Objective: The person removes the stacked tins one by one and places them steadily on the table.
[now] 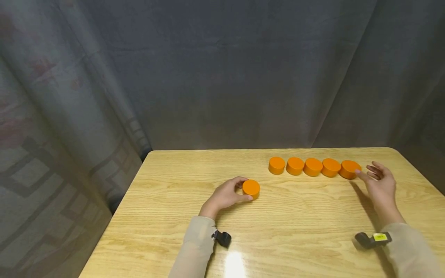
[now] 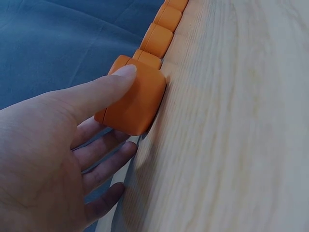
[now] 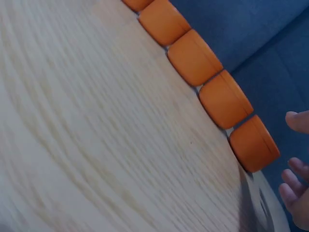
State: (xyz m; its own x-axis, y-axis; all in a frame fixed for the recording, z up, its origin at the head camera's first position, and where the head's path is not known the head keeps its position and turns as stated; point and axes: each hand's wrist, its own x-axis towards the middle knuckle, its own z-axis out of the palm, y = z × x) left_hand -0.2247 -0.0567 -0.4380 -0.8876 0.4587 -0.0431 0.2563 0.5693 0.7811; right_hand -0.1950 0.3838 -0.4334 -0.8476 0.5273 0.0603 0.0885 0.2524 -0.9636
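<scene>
My left hand [image 1: 226, 194] pinches a short, round orange container [image 1: 251, 187] between thumb and fingers, over the middle of the table. In the left wrist view the thumb [image 2: 126, 70] lies against its side, and a thin seam runs round the container near its top. At the back right, several matching orange containers stand side by side in a row. My right hand [image 1: 381, 186] hovers beside the rightmost container [image 1: 349, 170], its thumb overlapping that one in the head view. In the right wrist view a gap shows between these fingers [image 3: 295, 186] and the end container [image 3: 254, 144].
The row's leftmost container [image 1: 276, 166] stands behind and to the right of the left hand. Light wood grain covers the table [image 1: 295, 224], whose back edge meets a dark grey curtain [image 1: 226, 85]. A patterned curtain [image 1: 52, 154] hangs along the left side.
</scene>
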